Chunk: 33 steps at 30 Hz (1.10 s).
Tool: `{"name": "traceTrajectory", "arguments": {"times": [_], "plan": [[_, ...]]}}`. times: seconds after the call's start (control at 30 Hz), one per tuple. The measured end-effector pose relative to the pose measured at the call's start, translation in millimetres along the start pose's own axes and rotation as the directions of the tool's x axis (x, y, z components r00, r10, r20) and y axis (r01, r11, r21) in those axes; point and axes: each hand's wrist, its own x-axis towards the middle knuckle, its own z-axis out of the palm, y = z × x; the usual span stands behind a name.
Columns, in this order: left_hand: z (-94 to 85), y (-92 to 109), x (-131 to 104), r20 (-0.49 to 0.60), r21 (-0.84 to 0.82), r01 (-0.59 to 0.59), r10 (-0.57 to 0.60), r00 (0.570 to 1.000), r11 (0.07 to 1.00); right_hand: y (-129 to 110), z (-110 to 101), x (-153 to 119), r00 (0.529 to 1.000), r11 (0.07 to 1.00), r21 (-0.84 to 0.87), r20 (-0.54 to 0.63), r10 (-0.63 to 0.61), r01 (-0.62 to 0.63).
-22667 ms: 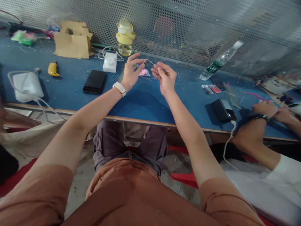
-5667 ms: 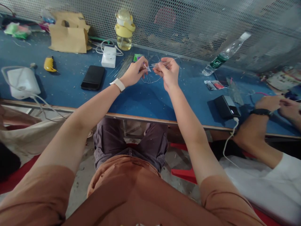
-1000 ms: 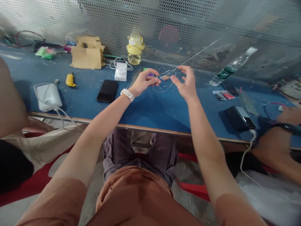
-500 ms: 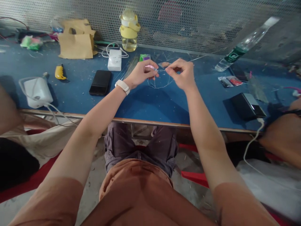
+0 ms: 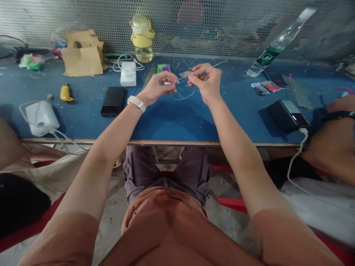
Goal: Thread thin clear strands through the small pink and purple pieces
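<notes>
My left hand [image 5: 156, 87] and my right hand [image 5: 205, 80] are held close together above the blue table [image 5: 177, 118]. Both pinch a thin clear thread [image 5: 183, 96], which hangs in a loop under my fingers and runs up and right toward the mesh wall. A small pink piece [image 5: 167, 83] shows at my left fingertips. I wear a white band on my left wrist. A green and purple packet [image 5: 164, 68] lies just behind my hands.
A black phone [image 5: 113, 101], a white charger [image 5: 128, 73], a yellow bottle [image 5: 141, 37], a paper bag [image 5: 81, 56], a yellow cutter [image 5: 66, 93] and a white adapter [image 5: 41, 116] lie left. A plastic bottle [image 5: 273, 48] and black power bank [image 5: 288, 115] lie right, by another person's arm [image 5: 330, 147].
My right hand, open with spread fingers a second ago, has closed on the thread and drawn nearer my left hand. The view has shifted slightly.
</notes>
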Motion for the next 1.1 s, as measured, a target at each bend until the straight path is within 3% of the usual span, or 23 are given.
{"name": "traceTrajectory", "arguments": {"times": [0.13,0.47,0.67,0.8,1.1], "plan": [[1.2,0.8,0.7,-0.002,-0.024,-0.017,0.017,1.000,1.000,11.2,6.3,1.4,0.999,1.000,0.012,-0.042,0.027,-0.026],[1.7,1.7,2.5,-0.065,-0.043,-0.043,0.041,0.997,0.998,7.9,13.0,-2.8,0.990,0.988,0.077,0.056,0.127,-0.131],[6.8,11.5,-0.7,-0.092,-0.093,0.008,-0.016,0.996,0.996,-1.8,9.7,-5.3,0.995,0.994,0.086,0.081,0.064,-0.071],[6.3,13.1,-2.1,-0.075,-0.088,0.045,-0.052,0.996,0.995,-5.4,10.7,-6.7,0.987,0.994,0.088,0.155,0.051,-0.065],[2.4,11.0,-4.0,-0.004,-0.115,0.073,-0.074,0.997,0.991,-7.1,15.0,-5.4,0.982,0.986,0.157,0.185,0.031,-0.061]]}}
